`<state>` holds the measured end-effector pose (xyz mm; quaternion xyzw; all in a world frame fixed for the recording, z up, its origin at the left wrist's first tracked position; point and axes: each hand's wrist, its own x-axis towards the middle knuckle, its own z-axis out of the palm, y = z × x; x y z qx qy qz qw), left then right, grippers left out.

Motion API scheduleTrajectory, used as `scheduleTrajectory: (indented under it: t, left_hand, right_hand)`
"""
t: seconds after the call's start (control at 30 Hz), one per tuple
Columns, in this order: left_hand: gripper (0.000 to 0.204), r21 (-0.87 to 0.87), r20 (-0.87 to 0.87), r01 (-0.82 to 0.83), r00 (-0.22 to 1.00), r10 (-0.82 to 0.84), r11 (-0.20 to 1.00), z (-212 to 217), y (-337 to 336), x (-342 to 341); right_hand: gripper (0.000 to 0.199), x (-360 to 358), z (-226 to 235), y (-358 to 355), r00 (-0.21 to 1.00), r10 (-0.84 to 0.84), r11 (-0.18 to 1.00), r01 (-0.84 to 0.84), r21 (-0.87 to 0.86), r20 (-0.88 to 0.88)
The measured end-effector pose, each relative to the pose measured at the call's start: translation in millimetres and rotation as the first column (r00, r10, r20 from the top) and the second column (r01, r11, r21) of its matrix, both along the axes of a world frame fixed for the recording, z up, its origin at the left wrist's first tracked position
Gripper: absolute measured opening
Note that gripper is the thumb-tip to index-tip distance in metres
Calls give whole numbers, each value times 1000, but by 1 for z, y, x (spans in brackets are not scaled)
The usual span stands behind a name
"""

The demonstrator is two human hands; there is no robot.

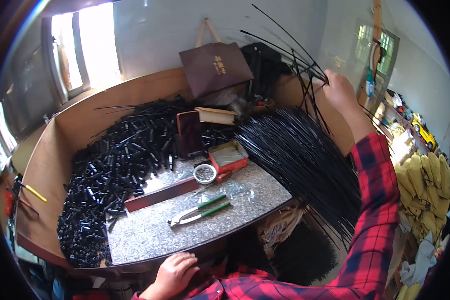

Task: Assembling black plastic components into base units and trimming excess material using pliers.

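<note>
My right hand (339, 91) is raised at the upper right, closed around a few long thin black rods (297, 52). They fan out up to the left and hang down below the hand. Beneath lies a large heap of similar black rods (300, 155), along the table's right side. My left hand (172, 275) is by the table's front edge, its fingers loosely bent and the thumb apart, with nothing visible in it. Nearest to it on the speckled tabletop (150, 240) are pliers with green handles (200, 211).
Short black tubular parts (130, 150) are heaped at the left within a wooden rim (45, 145). Mid-table hold a dark red bar (162, 194), a white cup of small bits (205, 173), a red tin (229, 156) and a phone (189, 134). A brown bag (216, 70) stands behind.
</note>
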<state>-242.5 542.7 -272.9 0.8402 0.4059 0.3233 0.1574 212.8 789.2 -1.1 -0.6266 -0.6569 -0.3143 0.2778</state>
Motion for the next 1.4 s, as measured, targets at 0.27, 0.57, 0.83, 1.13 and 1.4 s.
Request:
scheduleTrajectory:
  t: [0.27, 0.57, 0.83, 1.13, 1.4]
  left_hand:
    - [70, 311, 106, -284, 959, 263, 907, 101, 81, -28]
    - [139, -7, 397, -234, 892, 217, 972, 132, 139, -18]
    - [104, 29, 698, -322, 684, 211, 946, 113, 119, -6]
    - [89, 100, 636, -551, 676, 372, 829, 101, 109, -7]
    - [28, 47, 823, -598, 477, 308, 800, 110, 109, -73]
  right_hand:
    - [26, -130, -20, -57, 877, 423, 875, -460, -149, -226]
    - [21, -243, -62, -73, 690, 721, 671, -673, -312, 64]
    - [23, -319, -72, -76, 615, 779, 616, -716, -329, 121]
    - [19, -353, -72, -90, 546, 834, 541, -775, -328, 87]
    - [25, -303, -124, -122, 467, 854, 308, -810, -500, -231]
